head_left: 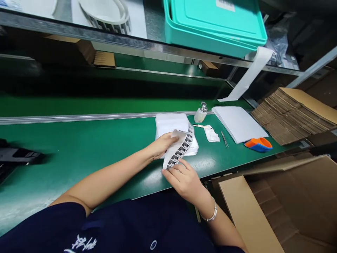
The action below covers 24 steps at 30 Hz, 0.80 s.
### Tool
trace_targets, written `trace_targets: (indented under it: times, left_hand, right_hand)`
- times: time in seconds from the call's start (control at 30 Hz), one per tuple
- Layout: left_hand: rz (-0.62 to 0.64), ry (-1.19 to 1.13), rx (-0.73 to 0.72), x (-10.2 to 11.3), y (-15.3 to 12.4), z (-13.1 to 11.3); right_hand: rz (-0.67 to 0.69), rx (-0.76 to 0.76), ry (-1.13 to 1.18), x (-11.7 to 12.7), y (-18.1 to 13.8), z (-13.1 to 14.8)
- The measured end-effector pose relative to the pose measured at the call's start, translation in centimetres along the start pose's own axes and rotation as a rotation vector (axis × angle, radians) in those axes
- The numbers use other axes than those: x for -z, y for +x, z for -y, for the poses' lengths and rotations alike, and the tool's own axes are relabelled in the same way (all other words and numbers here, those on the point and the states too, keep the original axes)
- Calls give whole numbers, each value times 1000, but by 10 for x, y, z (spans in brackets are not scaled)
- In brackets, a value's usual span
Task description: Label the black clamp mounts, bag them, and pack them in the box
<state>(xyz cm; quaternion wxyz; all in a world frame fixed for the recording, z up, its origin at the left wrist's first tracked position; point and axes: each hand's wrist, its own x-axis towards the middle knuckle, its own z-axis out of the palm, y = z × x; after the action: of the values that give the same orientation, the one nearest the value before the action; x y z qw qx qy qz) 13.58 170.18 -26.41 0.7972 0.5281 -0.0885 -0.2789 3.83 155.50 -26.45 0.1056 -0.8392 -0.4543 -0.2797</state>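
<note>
A curled strip of labels [181, 149], white with a row of dark printed pieces along one edge, is held in the air between my hands. My left hand [164, 144] grips its upper left part, thumb on top. At its lower end, my right hand [184, 177] pinches the strip between thumb and fingers; a bracelet circles that wrist. Beneath the strip lies a stack of thin white sheets or bags [168, 123], partly hidden by the strip and my left hand.
Right of the stack are a small pump bottle [200, 114], a crumpled white wipe [211, 134], tweezers [224, 139], a paper stack [239, 123] and orange and blue tape rings [259, 144]. Flattened cartons [295, 114] stand farther right. A shelf with a turquoise bin [210, 44] overhangs the bench.
</note>
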Motion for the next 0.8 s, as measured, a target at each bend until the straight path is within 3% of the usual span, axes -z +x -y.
trace_targets:
  times: [0.2,0.33,0.4,0.47,0.53,0.6,0.63,0.73,0.8]
  left_hand:
    - [-30,449,-63,18,-7,15]
    - [-50,328,22,31,-8,27]
    - [-16,220,56,40,-11,26]
    - [51,179,85,51,-17,20]
    - [141,216,109,61,-24,10]
    - [206,307,110,68,-30,0]
    - [226,374,109,70,-31,-5]
    - [202,653,120,72,-34,-15]
    - [155,838,127,72,-35,-19]
  right_hand:
    - [39,49,23,-21,10,8]
    - [94,106,101,-28,16,16]
    - [52,45,236,-27,12,9]
    - [-101,-215,344,-26,1,-9]
    - [-260,-645,434,-29,-12,-32]
    - [-259,-1026,684,-36,-21,-51]
    - [-215,-1144,863,-41,-24,-57]
    - [-208,-1237,1257,-52,-25,-57]
    - [-345,-1199,1236,-51,-21,-50]
